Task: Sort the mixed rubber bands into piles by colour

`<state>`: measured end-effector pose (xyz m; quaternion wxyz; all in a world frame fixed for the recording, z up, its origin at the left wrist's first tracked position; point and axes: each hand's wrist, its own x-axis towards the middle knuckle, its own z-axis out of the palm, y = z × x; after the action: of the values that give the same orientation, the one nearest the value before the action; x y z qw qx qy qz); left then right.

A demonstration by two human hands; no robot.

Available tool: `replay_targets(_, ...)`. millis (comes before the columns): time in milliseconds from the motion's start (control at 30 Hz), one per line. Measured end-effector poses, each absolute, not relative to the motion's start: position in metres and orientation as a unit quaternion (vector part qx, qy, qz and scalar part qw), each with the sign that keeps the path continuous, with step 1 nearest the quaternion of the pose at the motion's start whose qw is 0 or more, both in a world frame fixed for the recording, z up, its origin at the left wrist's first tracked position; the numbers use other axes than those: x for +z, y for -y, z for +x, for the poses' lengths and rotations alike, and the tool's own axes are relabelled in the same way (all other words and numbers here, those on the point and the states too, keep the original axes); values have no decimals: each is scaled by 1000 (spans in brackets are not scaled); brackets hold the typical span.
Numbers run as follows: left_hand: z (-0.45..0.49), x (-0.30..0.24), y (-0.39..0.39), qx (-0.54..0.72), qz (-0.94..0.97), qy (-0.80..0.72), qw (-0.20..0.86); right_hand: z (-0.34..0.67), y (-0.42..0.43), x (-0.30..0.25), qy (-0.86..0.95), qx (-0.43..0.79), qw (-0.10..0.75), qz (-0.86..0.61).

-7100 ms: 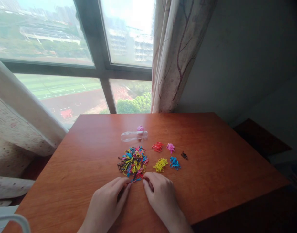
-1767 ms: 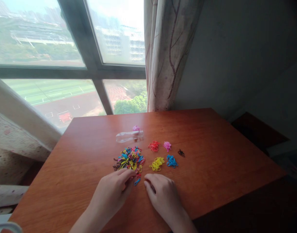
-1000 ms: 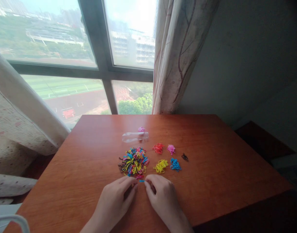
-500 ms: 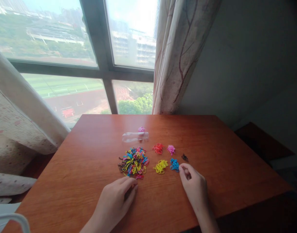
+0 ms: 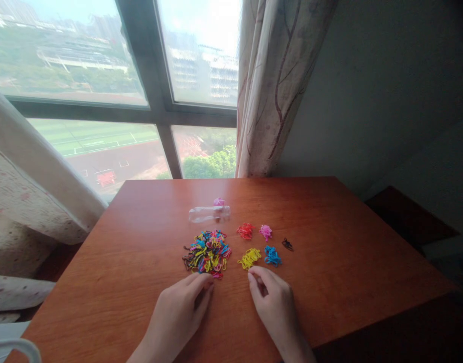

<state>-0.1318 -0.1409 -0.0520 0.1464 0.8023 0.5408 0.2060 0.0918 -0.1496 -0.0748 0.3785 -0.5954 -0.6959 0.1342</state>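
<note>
A mixed heap of small coloured rubber bands (image 5: 207, 252) lies left of the table's middle. At its near edge rests my left hand (image 5: 180, 307), fingers curled in and thumb drawn toward the index finger; whatever may be in the pinch is hidden. My right hand (image 5: 272, 295) is beside the near edge of the yellow rubber bands (image 5: 250, 258), thumb and index tips pressed together. I cannot make out anything between them. Sorted by colour, there are also blue rubber bands (image 5: 272, 256), red rubber bands (image 5: 245, 231), pink rubber bands (image 5: 265, 232) and a few black ones (image 5: 287, 244).
Behind the heap, a clear plastic bottle-shaped container (image 5: 204, 214) lies on its side, with a pink piece (image 5: 218, 201) by its end. The brown wooden table (image 5: 348, 267) reaches to a window with curtains (image 5: 269, 101). A white curved object (image 5: 19, 345) shows at lower left.
My right hand has moved left, away from the blue rubber bands to just below the yellow ones. My left hand has stayed by the mixed heap. The view has shifted slightly.
</note>
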Motion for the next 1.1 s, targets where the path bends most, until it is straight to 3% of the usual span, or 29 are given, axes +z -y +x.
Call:
replay_targets(500,-138,-51,138,201,798,-559,96,78,156,-74,722,139,365,-572)
replay_targets(1100,-109,-35,125,34,840,-537,74,76,155,-73,727,133,360,-569)
